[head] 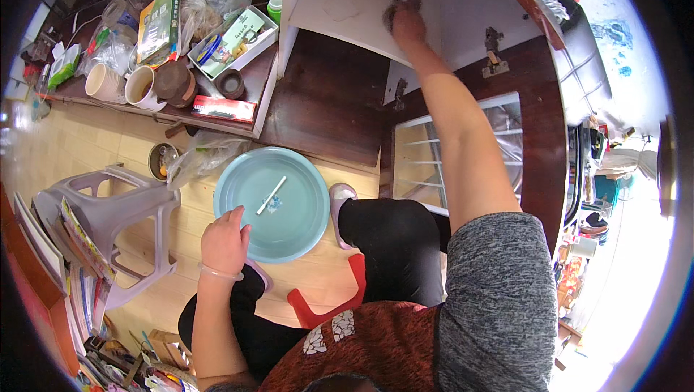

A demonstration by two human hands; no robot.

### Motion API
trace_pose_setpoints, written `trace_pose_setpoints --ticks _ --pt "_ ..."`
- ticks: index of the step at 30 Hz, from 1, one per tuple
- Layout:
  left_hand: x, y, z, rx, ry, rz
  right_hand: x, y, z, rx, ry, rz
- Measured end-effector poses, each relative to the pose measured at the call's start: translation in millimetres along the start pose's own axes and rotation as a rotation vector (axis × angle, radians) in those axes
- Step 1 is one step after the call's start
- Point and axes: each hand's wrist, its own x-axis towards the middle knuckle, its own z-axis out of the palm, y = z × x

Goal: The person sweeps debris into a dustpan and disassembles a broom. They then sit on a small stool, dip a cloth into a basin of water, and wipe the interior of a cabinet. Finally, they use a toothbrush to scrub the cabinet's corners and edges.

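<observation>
Inside a white cabinet compartment point(347, 4), my right hand point(409, 26) presses a dark, blurred cloth point(389, 16) against the shelf panel, close to its inner corner. My left hand point(224, 240) hangs above the near-left rim of a pale blue plastic basin point(320, 229). It holds nothing, and the thumb stands apart from the fingers. A slim white stick point(271, 195) lies in the basin over a small bluish printed patch. Whether the basin holds water is hard to tell. At the right, a dark wooden cabinet door point(542, 115) with a glazed panel stands open on metal hinges.
A cluttered dark shelf point(265, 104) carries paper cups point(103, 83), a green book point(160, 23), a white box point(236, 39) and a red carton point(224, 109). On the floor are a grey plastic stool point(152, 229), a metal bowl point(162, 160) and a clear bag point(209, 153). Red stool legs point(325, 313) show beneath me.
</observation>
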Motion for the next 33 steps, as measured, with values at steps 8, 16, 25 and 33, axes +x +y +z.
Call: trace_pose_setpoints --ticks 8,16,25,33 --pt "-10 -6 8 0.018 0.056 0.034 -58 -44 -45 0.016 -0.049 -0.045" --pt "-4 -5 6 0.012 -0.076 -0.060 -7 -24 -26 -0.129 0.002 0.025" --pt "17 -11 14 0.056 -0.076 -0.051 63 12 10 -0.334 0.230 0.039" --pt "13 -5 5 0.008 -0.078 -0.054 45 13 4 -0.133 0.169 0.031"
